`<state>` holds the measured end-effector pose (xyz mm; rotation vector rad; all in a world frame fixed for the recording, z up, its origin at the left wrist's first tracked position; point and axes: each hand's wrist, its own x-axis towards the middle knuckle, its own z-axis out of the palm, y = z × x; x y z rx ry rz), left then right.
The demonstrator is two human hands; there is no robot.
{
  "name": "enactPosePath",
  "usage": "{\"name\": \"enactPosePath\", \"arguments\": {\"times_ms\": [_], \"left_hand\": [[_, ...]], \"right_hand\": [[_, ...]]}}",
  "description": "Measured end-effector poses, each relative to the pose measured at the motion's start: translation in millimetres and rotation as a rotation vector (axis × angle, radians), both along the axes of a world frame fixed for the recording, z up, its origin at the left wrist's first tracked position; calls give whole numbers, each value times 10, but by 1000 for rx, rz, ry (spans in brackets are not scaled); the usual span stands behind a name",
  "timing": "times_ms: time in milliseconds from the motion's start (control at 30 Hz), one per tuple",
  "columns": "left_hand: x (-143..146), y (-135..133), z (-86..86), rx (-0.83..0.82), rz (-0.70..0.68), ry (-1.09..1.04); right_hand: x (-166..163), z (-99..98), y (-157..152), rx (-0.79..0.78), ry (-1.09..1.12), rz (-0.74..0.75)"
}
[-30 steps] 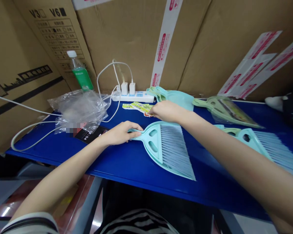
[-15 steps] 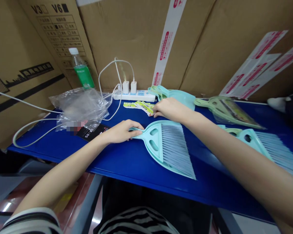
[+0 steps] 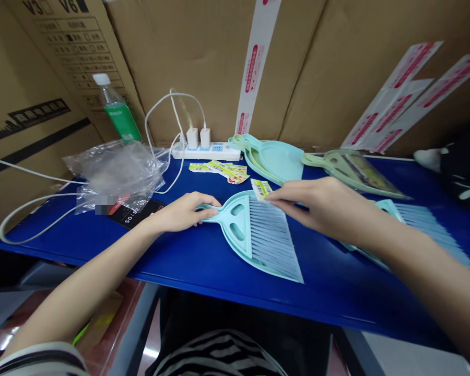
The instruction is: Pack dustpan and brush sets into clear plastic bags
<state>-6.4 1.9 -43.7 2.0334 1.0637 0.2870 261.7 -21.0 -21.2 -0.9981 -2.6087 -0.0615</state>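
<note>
My left hand (image 3: 190, 210) is closed round the handle of a light-blue dustpan (image 3: 227, 243), which lies on the blue table with a matching brush (image 3: 272, 237) nested on it. Between the thumb and fingers of my right hand (image 3: 317, 206) is a small yellow-green and white printed card (image 3: 260, 188), held over the brush's upper edge. Several similar printed cards (image 3: 227, 169) lie fanned in a loose pile behind the dustpan.
Green and blue dustpans (image 3: 284, 159) lie stacked at the back, near a green bagged set (image 3: 356, 167). Another blue brush (image 3: 434, 230) sits right. A power strip (image 3: 215, 151), clear plastic bags (image 3: 117, 167), a green-labelled bottle (image 3: 119, 117) and a phone (image 3: 131, 214) occupy the back left.
My right hand has picked up a printed card from the pile and moved right and toward me, over the brush. My left hand keeps its hold on the handle.
</note>
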Motion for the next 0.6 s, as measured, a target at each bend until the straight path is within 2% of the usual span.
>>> {"name": "enactPosePath", "arguments": {"times_ms": [167,400,467,600], "left_hand": [[0,6,4,6,-7,6],[10,7,-2,-6,-1,-9],[12,5,-1,-5,-2,-11],[12,5,3,8,-4,-9]], "right_hand": [[89,-118,-127,-157,127,35],[89,-54,-241,-415,190,129],[132,-69,-228,-407,173,101],[213,-216,-155,-219,83,-80]]}}
